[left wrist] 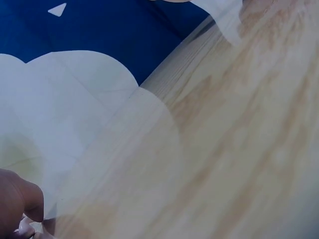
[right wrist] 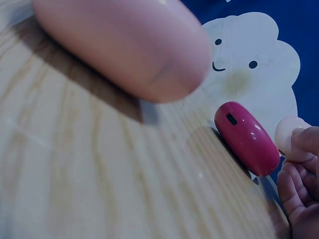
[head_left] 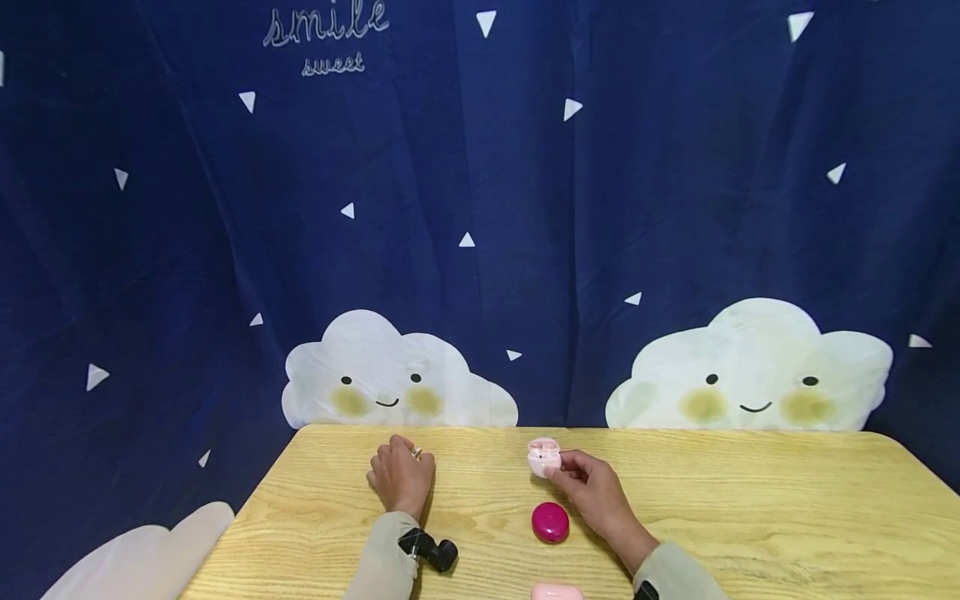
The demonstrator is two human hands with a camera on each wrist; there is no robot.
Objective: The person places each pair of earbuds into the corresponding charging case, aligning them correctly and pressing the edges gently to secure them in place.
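My right hand pinches a pale pink earbud case by its right side, just above the table. Its lid is up and hollows show inside. The right wrist view catches those fingertips on the pale case at the right edge. Toward the table's far left, my left hand has curled fingers, with a small pale earbud between thumb and fingers. In the left wrist view only part of that earbud shows at the bottom corner.
A closed magenta case lies on the wooden table, left of my right forearm. Nearer me is a pink case, cut off by the frame's bottom edge. A dark blue curtain hangs behind the far table edge.
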